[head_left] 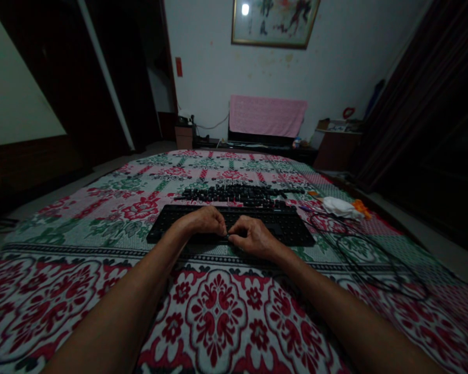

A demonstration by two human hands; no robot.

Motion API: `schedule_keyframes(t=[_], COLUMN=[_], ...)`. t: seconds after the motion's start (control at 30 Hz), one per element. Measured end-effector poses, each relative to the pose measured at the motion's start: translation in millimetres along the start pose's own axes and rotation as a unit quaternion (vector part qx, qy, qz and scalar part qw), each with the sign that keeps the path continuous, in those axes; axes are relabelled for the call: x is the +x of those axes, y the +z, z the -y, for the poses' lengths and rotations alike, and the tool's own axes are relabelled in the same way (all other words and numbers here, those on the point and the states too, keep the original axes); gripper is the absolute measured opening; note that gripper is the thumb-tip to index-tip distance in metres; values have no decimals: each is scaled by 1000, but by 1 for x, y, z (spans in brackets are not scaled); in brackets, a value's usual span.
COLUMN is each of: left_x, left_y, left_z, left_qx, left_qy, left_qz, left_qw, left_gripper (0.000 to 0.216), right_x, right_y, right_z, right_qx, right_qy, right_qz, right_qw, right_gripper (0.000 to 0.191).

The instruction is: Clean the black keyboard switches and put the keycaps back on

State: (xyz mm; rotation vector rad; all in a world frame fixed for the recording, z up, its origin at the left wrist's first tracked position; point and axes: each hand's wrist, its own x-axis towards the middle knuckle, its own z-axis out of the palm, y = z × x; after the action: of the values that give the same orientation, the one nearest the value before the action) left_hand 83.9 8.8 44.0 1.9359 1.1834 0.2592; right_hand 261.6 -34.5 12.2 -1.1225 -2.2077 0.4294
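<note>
1. Keyboard across the centre of the frame, black, long side facing the near edge of the view, flat on the patterned bedcover.
2. Left hand over the middle of the keyboard, bent at the wrist, narrow, fingers curled downward; cannot tell whether holding anything.
3. Right hand just beside it, thumb and forefinger in a narrow pinch near the keyboard's near edge; something small and dark between both hands' fingertips, too small to name.
4. Open cloth on the left of the frame beyond the keyboard's end, and again below it, between the forearms.
5. Tighter on the right: cable in loose loops, with white bundle and orange thing touching, above the loops.
6. Just beyond the keyboard's far edge, loose black keys spread in a wide, low heap.
7. Right of the upper half, cabinet topped with small things, too dim to sort.
8. At the top, pale wall with framed picture; lower down, pink towel; dark curtain at upper right.
</note>
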Motion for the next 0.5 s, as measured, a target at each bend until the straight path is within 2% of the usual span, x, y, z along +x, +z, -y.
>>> schedule_keyframes(t=[0.13, 0.27, 0.43, 0.5], left_x=[0, -1, -1, 1], left_y=[2, 3, 1, 1], left_z=[-4, -6, 0, 2], left_qx=[16, 29, -29, -21], left_qy=[-11, -34, -8, -9], left_qz=[-7, -18, 8, 4], left_qw=[1000, 999, 1000, 1000], left_gripper=[11, 11, 16, 16], right_x=[3, 4, 3, 3], right_y=[-1, -1, -3, -3], right_z=[1, 0, -1, 0], right_qx=[13, 5, 18, 8], right_qy=[27, 23, 10, 7], right_qz=[20, 26, 29, 26], right_qw=[999, 999, 999, 1000], right_gripper=[8, 8, 13, 13])
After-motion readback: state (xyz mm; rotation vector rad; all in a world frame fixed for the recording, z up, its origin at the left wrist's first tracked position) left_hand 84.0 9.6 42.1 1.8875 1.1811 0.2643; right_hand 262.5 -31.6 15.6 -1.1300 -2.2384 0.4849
